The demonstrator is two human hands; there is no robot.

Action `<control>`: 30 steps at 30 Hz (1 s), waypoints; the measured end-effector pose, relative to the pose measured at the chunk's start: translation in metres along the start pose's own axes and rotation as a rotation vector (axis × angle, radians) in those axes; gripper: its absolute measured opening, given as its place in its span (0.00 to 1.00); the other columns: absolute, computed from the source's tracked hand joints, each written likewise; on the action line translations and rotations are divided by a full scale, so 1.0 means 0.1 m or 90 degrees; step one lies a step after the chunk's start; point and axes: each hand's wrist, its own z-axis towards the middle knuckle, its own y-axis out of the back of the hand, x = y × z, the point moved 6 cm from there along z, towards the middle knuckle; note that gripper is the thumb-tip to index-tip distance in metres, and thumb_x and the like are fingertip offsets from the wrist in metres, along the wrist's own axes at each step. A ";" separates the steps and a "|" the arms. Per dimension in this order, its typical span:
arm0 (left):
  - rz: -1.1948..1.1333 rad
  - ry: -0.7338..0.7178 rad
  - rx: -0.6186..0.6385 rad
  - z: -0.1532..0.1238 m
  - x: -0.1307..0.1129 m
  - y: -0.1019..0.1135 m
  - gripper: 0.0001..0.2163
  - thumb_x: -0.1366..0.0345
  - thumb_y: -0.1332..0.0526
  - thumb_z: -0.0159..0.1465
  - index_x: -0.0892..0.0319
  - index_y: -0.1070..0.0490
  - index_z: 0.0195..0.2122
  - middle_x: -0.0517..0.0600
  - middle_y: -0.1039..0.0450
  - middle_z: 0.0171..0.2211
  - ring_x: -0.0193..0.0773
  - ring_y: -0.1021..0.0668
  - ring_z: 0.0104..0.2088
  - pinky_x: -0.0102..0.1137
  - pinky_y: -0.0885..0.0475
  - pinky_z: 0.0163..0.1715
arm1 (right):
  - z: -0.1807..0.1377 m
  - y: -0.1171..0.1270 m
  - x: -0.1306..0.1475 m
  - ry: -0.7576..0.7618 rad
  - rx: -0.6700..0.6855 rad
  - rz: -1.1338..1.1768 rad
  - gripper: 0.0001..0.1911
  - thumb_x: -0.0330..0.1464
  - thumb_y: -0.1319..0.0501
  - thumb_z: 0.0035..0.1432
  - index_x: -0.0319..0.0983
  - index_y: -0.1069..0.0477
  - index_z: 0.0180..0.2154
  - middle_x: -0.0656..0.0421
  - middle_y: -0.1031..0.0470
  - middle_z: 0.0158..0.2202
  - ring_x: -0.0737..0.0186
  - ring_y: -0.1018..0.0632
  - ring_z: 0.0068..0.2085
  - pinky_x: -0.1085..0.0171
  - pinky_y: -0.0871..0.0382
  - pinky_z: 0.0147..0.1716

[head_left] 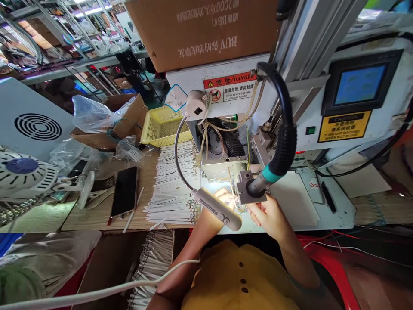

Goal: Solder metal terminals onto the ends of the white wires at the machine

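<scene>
Under the metal head (251, 189) of a bench machine, both hands are close together on the white work plate. My left hand (222, 196) is partly covered by a small lamp (219, 209) on a bendable neck. Its fingers look curled in, and what they hold is hidden. My right hand (265, 212) sits just right of the head, thumb and fingers pinched together; anything between them is too small or hidden to name. To the left of my hands lies a thick layer of thin white cable-like strips (174, 185) with small metallic ends.
Left on the bench are a black phone (124, 191), a yellow basket (166, 122), an opened carton (119, 122) and a clip fan (26, 172). A high-temperature warning label (230, 88) marks the machine. More strips (153, 267) fill a box below. A black marker (328, 197) lies right.
</scene>
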 end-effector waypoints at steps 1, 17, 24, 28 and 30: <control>-0.005 -0.006 -0.003 0.00 0.00 0.00 0.16 0.66 0.51 0.65 0.57 0.37 0.19 0.49 0.34 0.25 0.36 0.30 0.28 0.31 0.30 0.30 | 0.00 0.00 0.00 -0.001 -0.001 -0.003 0.18 0.44 0.43 0.60 0.41 0.44 0.26 0.68 0.45 0.16 0.72 0.42 0.15 0.70 0.50 0.13; 0.180 -0.095 -0.114 -0.38 0.15 0.65 0.10 0.71 0.45 0.62 0.55 0.24 0.37 0.49 0.25 0.35 0.39 0.24 0.37 0.31 0.28 0.37 | -0.40 -0.02 0.25 0.177 -0.019 -0.402 0.11 0.34 0.49 0.64 0.40 0.35 0.30 0.61 0.32 0.22 0.66 0.30 0.24 0.66 0.40 0.25; 0.346 -0.034 -0.147 -0.71 0.69 1.09 0.08 0.66 0.42 0.64 0.55 0.28 0.44 0.51 0.29 0.40 0.39 0.27 0.43 0.35 0.30 0.45 | -0.54 0.74 0.13 0.248 -0.276 -0.688 0.14 0.42 0.49 0.63 0.39 0.32 0.34 0.56 0.26 0.30 0.59 0.25 0.29 0.63 0.35 0.29; 0.371 0.018 -0.174 -0.63 0.84 0.98 0.13 0.68 0.44 0.65 0.58 0.33 0.50 0.53 0.30 0.45 0.41 0.29 0.48 0.39 0.32 0.50 | -0.45 0.70 0.13 0.315 -0.314 -0.714 0.23 0.49 0.53 0.63 0.39 0.33 0.31 0.53 0.27 0.29 0.54 0.26 0.30 0.59 0.34 0.29; 0.362 0.044 -0.163 -0.55 0.86 0.96 0.10 0.68 0.46 0.66 0.59 0.30 0.46 0.52 0.27 0.41 0.40 0.28 0.44 0.37 0.30 0.46 | -0.45 0.65 0.16 0.308 -0.333 -0.695 0.25 0.51 0.54 0.62 0.39 0.33 0.29 0.54 0.27 0.28 0.55 0.26 0.29 0.59 0.35 0.27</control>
